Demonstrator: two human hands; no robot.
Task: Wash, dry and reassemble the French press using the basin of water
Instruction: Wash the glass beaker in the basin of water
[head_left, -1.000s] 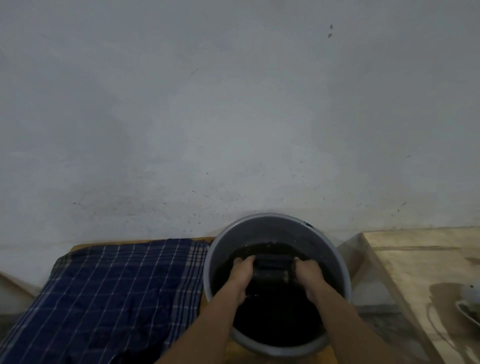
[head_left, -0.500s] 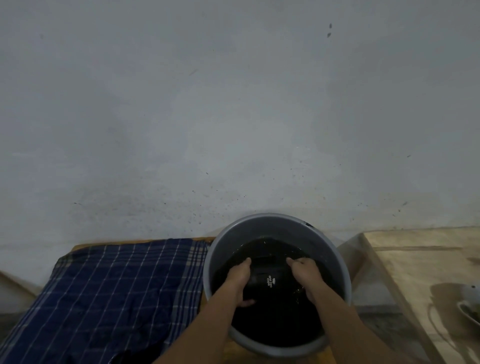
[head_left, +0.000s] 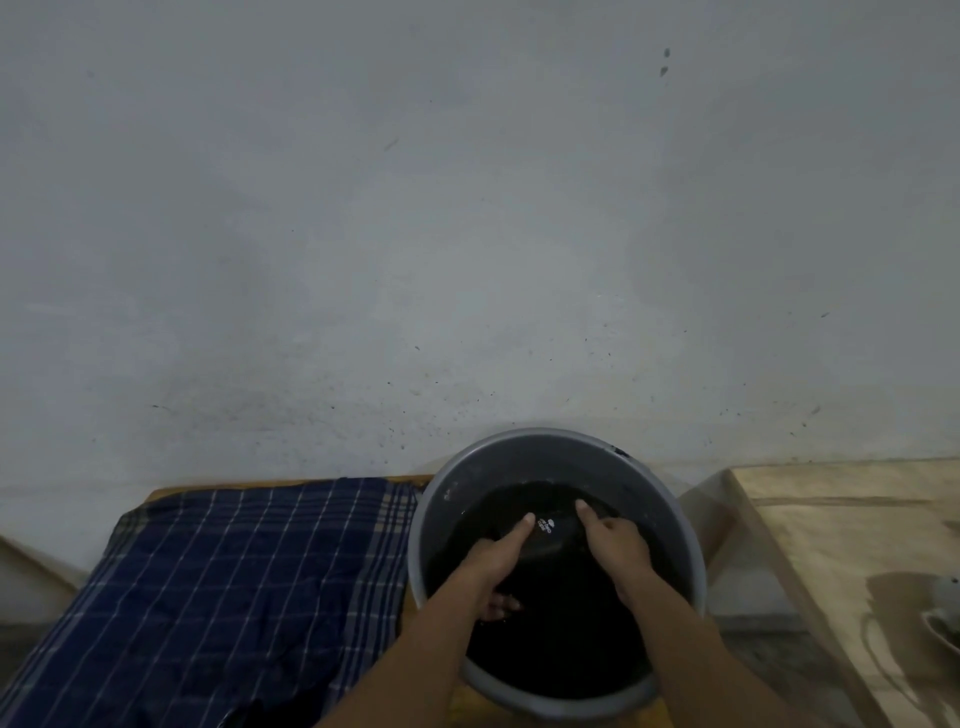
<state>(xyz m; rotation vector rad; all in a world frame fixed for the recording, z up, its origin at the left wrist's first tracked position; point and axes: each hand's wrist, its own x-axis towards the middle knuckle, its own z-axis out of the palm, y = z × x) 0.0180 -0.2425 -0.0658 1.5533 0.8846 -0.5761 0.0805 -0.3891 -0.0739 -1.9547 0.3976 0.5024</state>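
Observation:
A round grey basin (head_left: 441, 493) of dark water sits at the lower middle. In the water lies the dark French press body (head_left: 553, 535), showing a small white print on its side. My left hand (head_left: 493, 564) holds its left side, thumb stretched along the top and fingers curled underneath in the water. My right hand (head_left: 615, 540) grips its right side from above. Most of the press is hidden by the dark water and my hands.
A blue checked cloth (head_left: 208, 597) is spread over the wooden surface left of the basin. A pale wooden table (head_left: 841, 530) with a wet patch stands to the right, a dish (head_left: 943, 623) at its right edge. A grey wall fills the background.
The press has sunk lower and turned in the water, its white print now facing up. My left hand has slid under it and both hands have moved closer together.

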